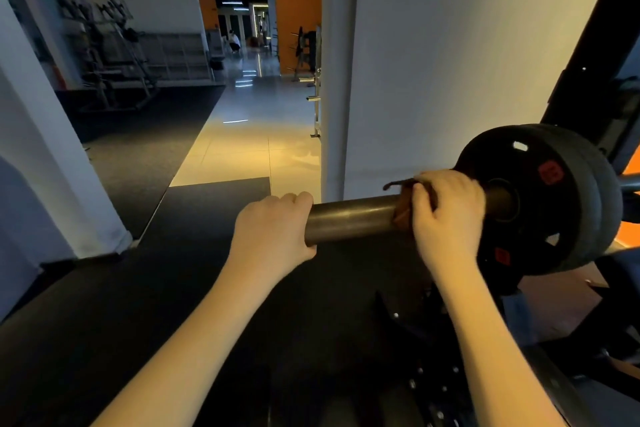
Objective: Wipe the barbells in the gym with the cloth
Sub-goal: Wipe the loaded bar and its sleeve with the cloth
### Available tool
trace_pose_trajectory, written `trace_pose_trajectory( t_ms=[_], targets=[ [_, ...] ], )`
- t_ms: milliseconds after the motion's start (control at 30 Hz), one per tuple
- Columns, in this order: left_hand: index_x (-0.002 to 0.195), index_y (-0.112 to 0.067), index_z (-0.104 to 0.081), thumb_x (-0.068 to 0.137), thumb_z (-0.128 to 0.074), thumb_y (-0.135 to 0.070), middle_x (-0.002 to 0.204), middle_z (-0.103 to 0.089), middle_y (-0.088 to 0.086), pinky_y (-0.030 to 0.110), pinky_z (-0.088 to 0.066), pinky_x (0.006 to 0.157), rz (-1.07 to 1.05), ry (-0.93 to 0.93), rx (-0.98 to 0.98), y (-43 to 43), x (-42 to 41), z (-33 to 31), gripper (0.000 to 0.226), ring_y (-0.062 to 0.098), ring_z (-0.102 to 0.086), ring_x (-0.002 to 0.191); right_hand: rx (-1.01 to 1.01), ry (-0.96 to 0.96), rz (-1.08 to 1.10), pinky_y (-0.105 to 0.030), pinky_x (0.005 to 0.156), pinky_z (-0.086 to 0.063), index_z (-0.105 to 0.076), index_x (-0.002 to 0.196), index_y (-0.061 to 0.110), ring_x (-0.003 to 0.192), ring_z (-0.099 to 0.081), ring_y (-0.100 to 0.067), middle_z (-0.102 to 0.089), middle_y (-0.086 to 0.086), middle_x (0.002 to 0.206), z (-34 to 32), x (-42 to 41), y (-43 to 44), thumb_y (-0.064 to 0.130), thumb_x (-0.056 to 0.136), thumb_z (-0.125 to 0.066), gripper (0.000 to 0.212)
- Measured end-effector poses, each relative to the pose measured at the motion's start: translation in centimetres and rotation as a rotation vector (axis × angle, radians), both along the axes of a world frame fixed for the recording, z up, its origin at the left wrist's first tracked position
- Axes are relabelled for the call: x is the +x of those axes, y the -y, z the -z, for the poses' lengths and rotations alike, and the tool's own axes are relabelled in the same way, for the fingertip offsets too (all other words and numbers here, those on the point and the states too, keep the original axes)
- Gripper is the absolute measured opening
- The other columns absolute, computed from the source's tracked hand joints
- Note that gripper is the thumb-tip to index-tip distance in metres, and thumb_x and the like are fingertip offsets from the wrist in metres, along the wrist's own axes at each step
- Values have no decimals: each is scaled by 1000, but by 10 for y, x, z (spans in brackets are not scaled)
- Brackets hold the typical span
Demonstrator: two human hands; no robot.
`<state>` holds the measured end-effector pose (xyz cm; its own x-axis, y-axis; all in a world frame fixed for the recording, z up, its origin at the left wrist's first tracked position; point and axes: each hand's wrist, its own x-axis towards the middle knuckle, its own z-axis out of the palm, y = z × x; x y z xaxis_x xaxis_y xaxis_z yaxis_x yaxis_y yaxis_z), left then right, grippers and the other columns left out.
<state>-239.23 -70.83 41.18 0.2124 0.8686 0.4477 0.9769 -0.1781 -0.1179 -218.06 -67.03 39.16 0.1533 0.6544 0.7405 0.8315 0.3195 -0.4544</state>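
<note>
A barbell sleeve (353, 218), a thick dull metal tube, runs horizontally across the middle right. Two black weight plates (543, 204) with red markings sit on it at the right. My left hand (273, 229) is closed around the sleeve's free end. My right hand (446, 211) presses a brown cloth (403, 215) around the sleeve, right next to the inner plate. Most of the cloth is hidden under my fingers; a dark corner sticks up at the top.
A white pillar (450, 62) stands just behind the barbell. A black rack upright (595, 38) rises at the far right. Black rubber mats (156, 288) cover the floor below. Gym machines (104, 55) stand at the back left, and a tiled aisle (249, 121) leads away.
</note>
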Motion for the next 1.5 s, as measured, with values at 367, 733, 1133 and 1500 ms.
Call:
trace_pose_trajectory(
  t_ms=[367,733,1133,1500],
  targets=[
    [119,-28,-46,77,-74,-50,111,-54,-8,28,-45,81,87,120,-271,-2,-7,-24,55,12,-54,96,-48,-37,-30,-47,111,-33,-62,122,8,124,-50,-29,-60,-10,129,-4,7,4,29,92,-50,39],
    [127,-30,-48,79,-70,-51,112,-59,-9,27,-45,79,80,137,-263,-11,-9,-13,56,11,-56,95,-124,64,77,-49,117,-19,-69,109,14,133,-42,-31,-60,-10,131,-4,19,-3,39,88,-38,45],
    [118,-20,-53,72,-80,-41,105,-59,-1,33,-47,79,82,-7,76,4,-1,5,57,18,-59,89,12,24,-62,-50,103,-41,-67,104,11,107,-58,-23,-67,-4,106,-3,9,5,24,91,-48,27],
    [126,-32,-48,79,-69,-54,111,-58,-11,25,-46,80,112,195,-331,-9,-19,-14,56,8,-55,94,-40,95,-332,-36,100,-43,-67,113,18,112,-55,-10,-65,5,115,-2,7,8,30,94,-46,30]
  ],
)
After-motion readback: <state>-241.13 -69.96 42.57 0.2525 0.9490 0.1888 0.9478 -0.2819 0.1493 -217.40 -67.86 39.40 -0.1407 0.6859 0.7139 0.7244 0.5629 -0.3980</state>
